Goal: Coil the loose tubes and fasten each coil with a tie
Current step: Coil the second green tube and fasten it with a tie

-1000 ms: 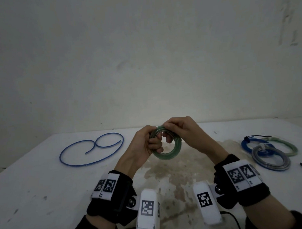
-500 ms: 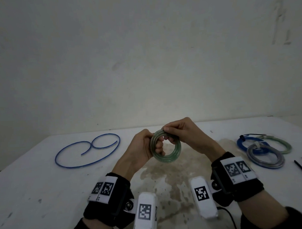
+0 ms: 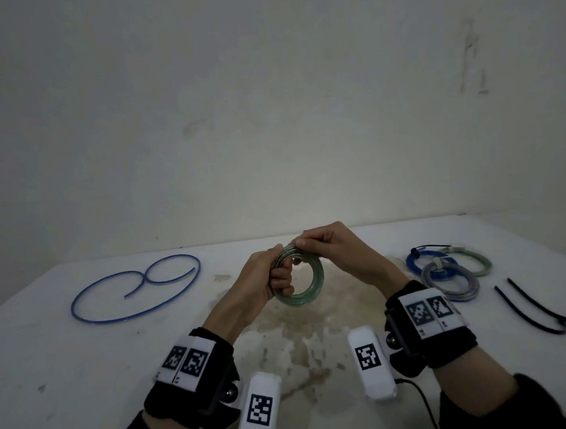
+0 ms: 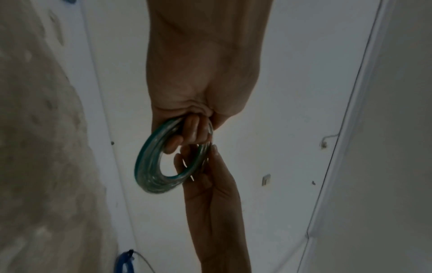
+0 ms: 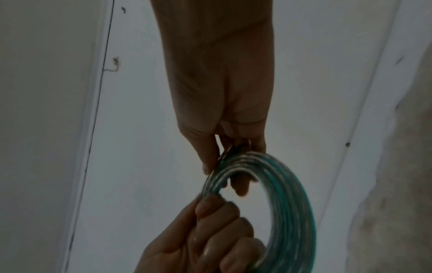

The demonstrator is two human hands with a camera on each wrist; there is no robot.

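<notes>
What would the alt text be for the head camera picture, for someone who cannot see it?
Two hands hold a small green tube coil above a stained white table: the left hand grips its side, the right hand pinches its top. A loose blue tube lies left; tied coils and black ties lie right.

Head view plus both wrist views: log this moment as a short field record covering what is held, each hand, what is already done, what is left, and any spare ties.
held item: green tube coil, in the air above the white table
tie on it: none visible
left hand: fingers curled through the coil, gripping its left side
right hand: pinches the coil's top
finished coils: blue, grey and green, overlapping, far right
still loose: blue tube, far left
spare ties: two black ties at the right edge
</notes>
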